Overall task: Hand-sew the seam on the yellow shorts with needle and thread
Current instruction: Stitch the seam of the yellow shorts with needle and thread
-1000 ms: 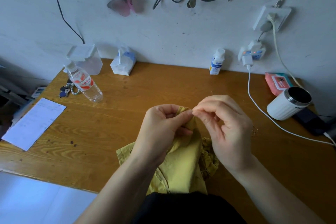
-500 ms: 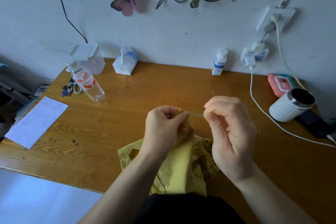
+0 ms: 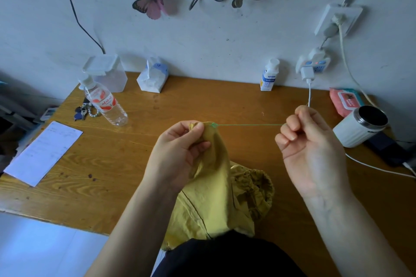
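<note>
Looking down from the head cam, the yellow shorts are bunched at the near edge of the wooden table, with the lower part spilling toward the person's lap.

The left hand sits at the top of the shorts, thumb and fingers pinching a raised fold of fabric. My guess is that's to keep the seam edge stiff and up where it can be seen. The right hand is well off to the right of the shorts, fingers curled in on the green thread. The thread runs dead straight and taut from that fist back to the pinched fold. There's a tiny loop right where it meets the cloth, so I reckon this is the snug-the-stitch step. The needle itself I honestly can't make out.

The shorts look like soft, crinkly mustard-yellow cotton, with a gathered waistband puckered on their right side and dark seam lines lower down. Green thread on yellow will show, fwiw.

A white mug lies tipped over farther right of the shorts.
</note>
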The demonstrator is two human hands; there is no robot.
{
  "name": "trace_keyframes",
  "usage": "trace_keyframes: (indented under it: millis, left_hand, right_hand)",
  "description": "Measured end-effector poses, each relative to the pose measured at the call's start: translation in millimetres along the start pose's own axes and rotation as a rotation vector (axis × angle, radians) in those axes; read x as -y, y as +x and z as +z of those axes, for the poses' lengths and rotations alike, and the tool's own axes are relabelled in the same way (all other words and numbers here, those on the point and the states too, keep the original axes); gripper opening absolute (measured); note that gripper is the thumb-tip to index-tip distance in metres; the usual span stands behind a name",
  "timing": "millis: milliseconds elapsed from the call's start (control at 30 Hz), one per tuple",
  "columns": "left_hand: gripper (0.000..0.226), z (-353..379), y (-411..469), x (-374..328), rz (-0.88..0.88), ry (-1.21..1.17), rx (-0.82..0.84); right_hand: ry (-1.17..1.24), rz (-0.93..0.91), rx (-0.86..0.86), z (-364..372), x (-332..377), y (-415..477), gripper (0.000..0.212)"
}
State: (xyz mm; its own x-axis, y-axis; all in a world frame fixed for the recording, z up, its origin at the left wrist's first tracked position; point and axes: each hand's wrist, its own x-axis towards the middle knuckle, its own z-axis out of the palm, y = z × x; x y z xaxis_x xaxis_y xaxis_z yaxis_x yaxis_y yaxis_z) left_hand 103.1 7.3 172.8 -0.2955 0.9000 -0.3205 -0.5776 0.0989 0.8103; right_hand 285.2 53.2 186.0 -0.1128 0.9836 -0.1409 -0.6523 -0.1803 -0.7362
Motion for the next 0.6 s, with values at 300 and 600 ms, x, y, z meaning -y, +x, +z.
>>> trace_keyframes:
  millis: [300, 600]
  left_hand:
    - [0.03, -7, 6, -3, -0.014, -0.032, -0.07]
    - [0.025, -11, 11, -8, -0.026, -0.049, -0.128]
  right_hand:
    - [0.071, 0.011, -0.091, -13, 2, 6, 0.028]
    - [0.069, -0.013, -0.127, -16, 7, 5, 0.029]
